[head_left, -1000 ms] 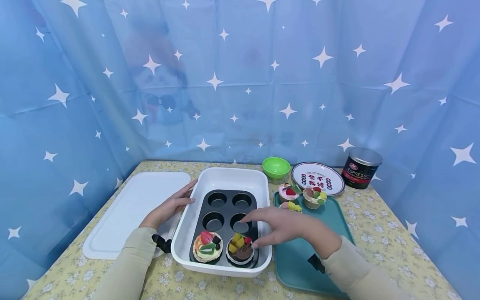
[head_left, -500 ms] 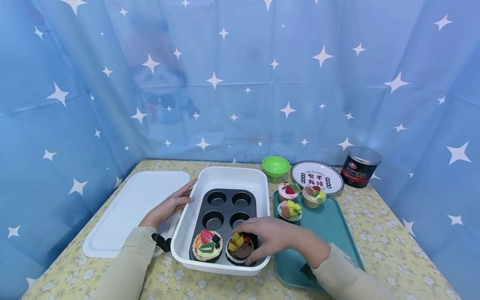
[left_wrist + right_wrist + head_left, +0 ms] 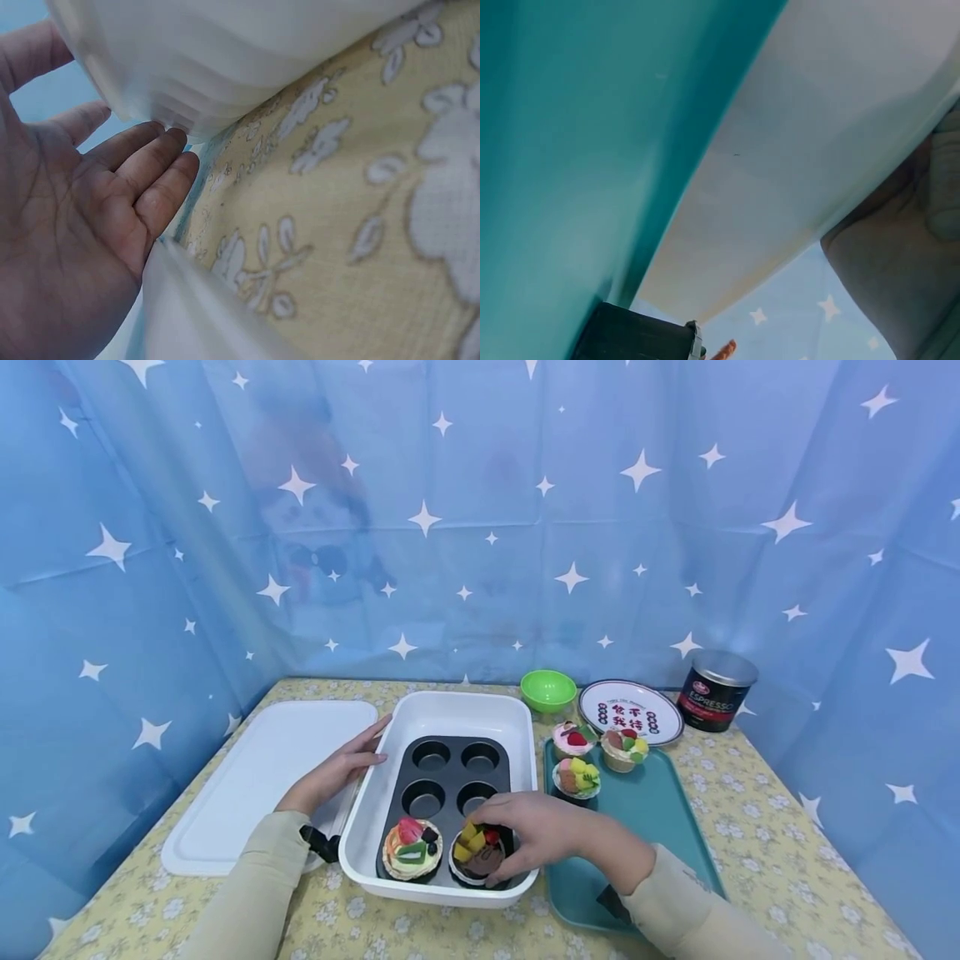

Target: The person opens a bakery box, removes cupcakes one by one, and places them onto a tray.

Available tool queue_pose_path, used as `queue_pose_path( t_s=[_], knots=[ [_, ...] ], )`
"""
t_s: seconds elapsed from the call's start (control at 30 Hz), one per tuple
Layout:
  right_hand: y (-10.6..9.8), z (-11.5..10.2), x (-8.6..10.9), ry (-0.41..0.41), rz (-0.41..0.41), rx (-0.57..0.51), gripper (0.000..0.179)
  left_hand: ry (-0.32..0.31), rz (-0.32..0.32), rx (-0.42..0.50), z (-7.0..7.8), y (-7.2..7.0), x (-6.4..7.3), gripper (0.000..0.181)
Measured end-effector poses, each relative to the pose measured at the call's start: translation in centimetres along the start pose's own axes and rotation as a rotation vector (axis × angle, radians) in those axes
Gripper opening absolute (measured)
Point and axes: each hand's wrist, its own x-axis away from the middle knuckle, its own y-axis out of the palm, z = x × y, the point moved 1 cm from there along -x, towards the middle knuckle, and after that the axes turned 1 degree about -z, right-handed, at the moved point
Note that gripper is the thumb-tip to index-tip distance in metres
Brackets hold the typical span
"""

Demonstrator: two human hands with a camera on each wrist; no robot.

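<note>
In the head view my right hand [image 3: 536, 835] pinches a chocolate cupcake [image 3: 481, 863] topped with yellow fruit, thumb at its front edge and fingers at its far side. The cupcake sits in the front right cup of a black muffin tin [image 3: 452, 777]; a cream cupcake [image 3: 411, 855] with strawberry fills the cup beside it. The tin lies in a white rectangular bin [image 3: 360, 839]. Fingers extended, my left hand [image 3: 341, 768] rests along the bin's left side; the left wrist view shows its palm and fingertips at the bin's outer wall [image 3: 195, 60].
On the right lies a teal tray [image 3: 652, 827] with several cupcakes [image 3: 577, 779] at its far end. Behind stand a green bowl [image 3: 547, 692], a white plate [image 3: 630, 710] and an espresso tin [image 3: 716, 691]. A white lid [image 3: 262, 777] lies on the left.
My right hand has come down and left from above the tin onto the chocolate cupcake, its fingers closing around it. The left hand stays at the bin.
</note>
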Motion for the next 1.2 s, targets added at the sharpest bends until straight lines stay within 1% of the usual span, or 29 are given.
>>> queue_pose_path(
  t_s=[0.2, 0.37, 0.53, 0.8, 1.1, 1.2],
  knots=[
    [0.08, 0.02, 0.02, -0.023, 0.013, 0.003, 0.062, 0.003, 0.009, -0.010, 0.03, 0.06, 0.11, 0.072],
    [-0.08, -0.26, 0.05, -0.031, 0.003, -0.008, 0.061, 0.005, 0.007, -0.003, 0.16, 0.11, 0.20, 0.072],
    [-0.21, -0.56, 0.11, -0.045, -0.002, -0.016, 0.059, 0.010, 0.002, -0.008, 0.04, 0.06, 0.19, 0.072],
    [-0.08, -0.55, 0.17, -0.074, 0.016, -0.010, 0.057, 0.014, -0.005, -0.003, -0.15, -0.05, 0.11, 0.072],
    [-0.13, -0.63, 0.20, -0.086, 0.017, -0.004, 0.056, 0.012, -0.002, -0.005, -0.30, -0.13, 0.03, 0.073],
    [-0.21, -0.64, 0.21, -0.108, 0.023, -0.004, 0.056, 0.011, -0.001, -0.003, -0.26, -0.14, 0.01, 0.073]
  ],
)
